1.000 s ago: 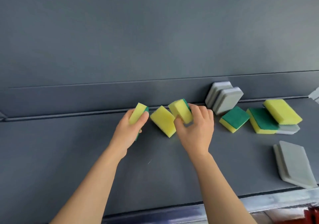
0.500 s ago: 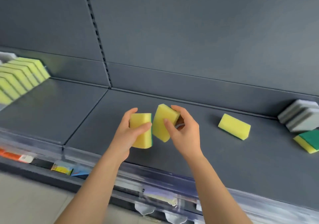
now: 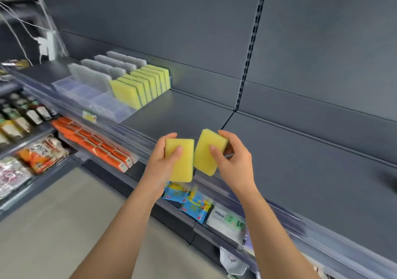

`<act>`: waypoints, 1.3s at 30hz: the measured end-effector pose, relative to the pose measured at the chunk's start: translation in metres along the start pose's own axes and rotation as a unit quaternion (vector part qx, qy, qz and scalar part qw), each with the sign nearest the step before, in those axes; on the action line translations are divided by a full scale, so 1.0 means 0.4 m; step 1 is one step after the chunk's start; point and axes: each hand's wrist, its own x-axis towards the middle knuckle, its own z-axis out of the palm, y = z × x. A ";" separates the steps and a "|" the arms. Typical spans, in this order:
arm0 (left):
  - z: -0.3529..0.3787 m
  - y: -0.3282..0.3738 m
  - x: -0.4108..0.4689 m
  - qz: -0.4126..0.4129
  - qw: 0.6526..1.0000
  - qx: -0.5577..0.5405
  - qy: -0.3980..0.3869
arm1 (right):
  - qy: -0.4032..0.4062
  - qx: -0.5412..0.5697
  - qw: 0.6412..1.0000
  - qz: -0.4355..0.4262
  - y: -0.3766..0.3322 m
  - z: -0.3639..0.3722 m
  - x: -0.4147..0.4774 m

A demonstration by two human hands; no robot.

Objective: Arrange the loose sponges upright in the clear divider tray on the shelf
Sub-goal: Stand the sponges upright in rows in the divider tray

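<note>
Your view has swung left since half a second ago, and both hands have kept their sponges. The grey shelf (image 3: 300, 160) runs across the middle of the frame. In the upper left the clear divider tray (image 3: 86, 95) sits on it, and a row of grey sponges (image 3: 103, 70) and a row of yellow sponges (image 3: 137, 87) stand upright in its rear part. At lower centre your left hand (image 3: 161, 162) grips the first loose sponge (image 3: 182, 167), thumb across its face. Your right hand (image 3: 233, 162) pinches the second loose sponge (image 3: 204, 156), which is tilted. The two sponges are just beside each other, in front of the shelf edge.
</note>
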 end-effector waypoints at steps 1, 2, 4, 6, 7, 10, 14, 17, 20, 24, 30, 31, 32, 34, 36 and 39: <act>-0.030 0.004 0.010 -0.001 1.000 -0.006 0.007 | -0.007 0.001 1.000 -0.002 -0.010 0.028 0.010; -0.058 0.008 0.022 -0.001 1.000 -0.010 0.015 | -0.013 0.003 1.000 -0.005 -0.020 0.056 0.023; -0.111 0.014 0.051 -0.002 0.999 -0.015 0.030 | -0.028 0.005 1.000 -0.012 -0.036 0.112 0.052; -0.161 0.019 0.083 -0.002 0.999 -0.020 0.043 | -0.041 0.004 0.999 -0.019 -0.048 0.167 0.084; -0.186 0.021 0.102 0.001 0.999 -0.023 0.047 | -0.047 0.006 0.999 -0.022 -0.054 0.195 0.103; -0.260 0.031 0.174 0.012 0.998 -0.022 0.057 | -0.067 0.015 0.997 -0.029 -0.067 0.284 0.165; -0.360 0.051 0.287 0.028 0.997 -0.010 0.068 | -0.082 0.037 0.995 -0.037 -0.082 0.400 0.264; -0.427 0.071 0.370 0.041 0.997 0.003 0.067 | -0.093 0.043 0.994 -0.038 -0.098 0.483 0.340; -0.486 0.085 0.450 0.053 0.997 0.009 0.064 | -0.104 0.041 0.993 -0.039 -0.109 0.554 0.415; -0.549 0.093 0.540 0.061 0.996 0.014 0.060 | -0.110 0.022 0.993 -0.036 -0.120 0.633 0.492; -0.626 0.090 0.642 0.060 0.996 0.017 0.058 | -0.105 -0.021 0.994 -0.018 -0.124 0.719 0.558; -0.638 0.090 0.658 0.061 0.996 0.015 0.056 | -0.103 -0.030 0.994 -0.015 -0.124 0.731 0.566; -0.650 0.090 0.675 0.064 0.996 0.012 0.053 | -0.101 -0.037 0.994 -0.013 -0.125 0.743 0.572; -0.676 0.090 0.710 0.069 0.997 0.008 0.042 | -0.098 -0.057 0.994 -0.010 -0.127 0.766 0.584; -0.702 0.091 0.747 0.068 0.997 0.007 0.020 | -0.097 -0.086 0.992 -0.004 -0.130 0.789 0.592; -0.735 0.090 0.800 0.064 0.998 0.008 -0.017 | -0.090 -0.135 0.987 0.009 -0.141 0.820 0.597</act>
